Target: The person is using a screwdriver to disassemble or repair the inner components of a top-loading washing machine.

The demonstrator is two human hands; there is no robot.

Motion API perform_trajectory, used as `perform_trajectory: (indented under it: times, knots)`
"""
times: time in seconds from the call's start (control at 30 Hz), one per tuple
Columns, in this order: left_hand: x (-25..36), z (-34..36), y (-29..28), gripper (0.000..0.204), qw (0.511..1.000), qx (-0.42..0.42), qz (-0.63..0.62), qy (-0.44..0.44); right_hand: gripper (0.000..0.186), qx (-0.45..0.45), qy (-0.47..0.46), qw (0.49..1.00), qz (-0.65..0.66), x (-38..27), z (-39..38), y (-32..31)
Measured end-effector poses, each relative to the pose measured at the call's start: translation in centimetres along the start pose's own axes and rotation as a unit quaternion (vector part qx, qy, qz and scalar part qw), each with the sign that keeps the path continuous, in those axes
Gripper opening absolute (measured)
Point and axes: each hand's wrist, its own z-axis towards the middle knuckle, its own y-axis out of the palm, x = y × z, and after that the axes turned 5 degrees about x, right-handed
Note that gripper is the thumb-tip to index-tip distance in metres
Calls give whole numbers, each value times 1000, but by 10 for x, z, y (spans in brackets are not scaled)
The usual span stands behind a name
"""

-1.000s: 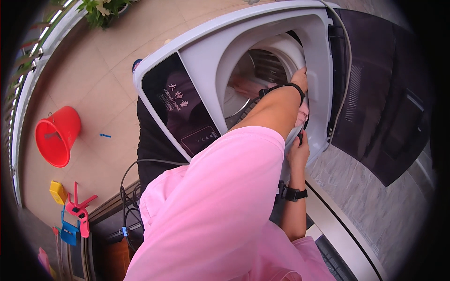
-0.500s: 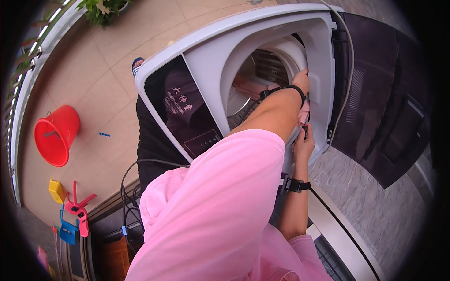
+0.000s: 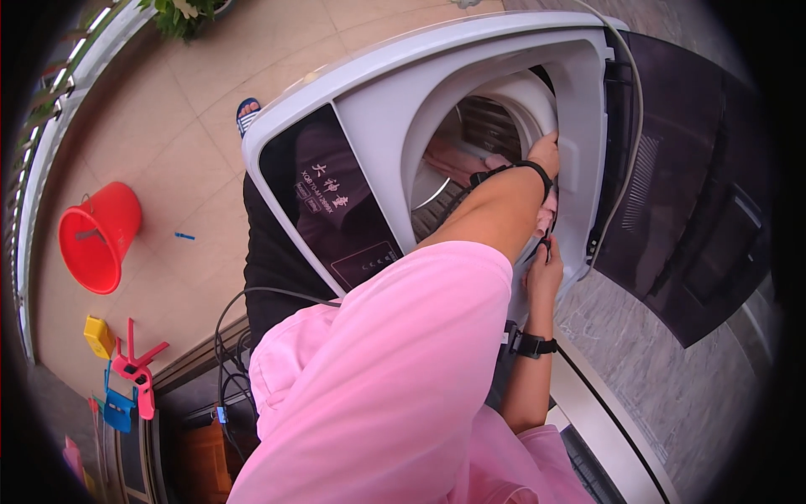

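Observation:
A white top-loading washing machine point(image 3: 386, 109) stands before me with its dark lid point(image 3: 672, 185) swung up at the right. My left hand point(image 3: 544, 153) reaches across the drum opening to the ring-shaped inner rim point(image 3: 525, 97); its fingers are mostly hidden there. Just below it, my right hand point(image 3: 544, 273) is closed beside the rim, pinching a small dark thing I cannot make out. Pink cloth point(image 3: 546, 214) shows between the two hands. More pink cloth point(image 3: 449, 160) lies inside the metal drum point(image 3: 428, 220). Both wrists wear black straps.
A red bucket point(image 3: 117, 227) lies tipped on the tiled floor at left, near a small blue piece point(image 3: 185, 237). Pink clamp point(image 3: 134, 370), yellow block point(image 3: 98, 338) and blue clamp point(image 3: 119, 412) are at lower left. A grey hose point(image 3: 635, 126) runs past the lid; a sandalled foot point(image 3: 247, 116) shows beyond the machine.
The view has shifted slightly, moving the machine a little right and down. Both hands stay at the rim; the right fingers have moved slightly, and the dark thing shows less.

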Motion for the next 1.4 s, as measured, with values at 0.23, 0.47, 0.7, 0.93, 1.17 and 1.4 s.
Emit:
perform_trajectory:
  times: [0.23,0.47,0.7,0.93,1.17,1.4]
  knots:
    - [-10,-3,-19,52,999,-41,-5,2,40,-72,130,919,365,-18,18,2]
    - [-6,0,-3,50,998,-52,16,33,43,-81,90,983,140,-16,-3,-14]
    - [-9,0,-3,49,1000,-4,-9,-13,42,-94,118,938,312,-16,22,1]
    - [-7,8,3,52,998,-49,30,15,40,44,-235,966,-103,13,-6,-17]
    - [-22,-10,-32,56,989,-122,47,62,41,-57,-90,958,-265,-13,-58,-38]
    - [-5,9,-5,71,993,-67,94,25,39,-56,-54,978,-195,-38,-72,-44]
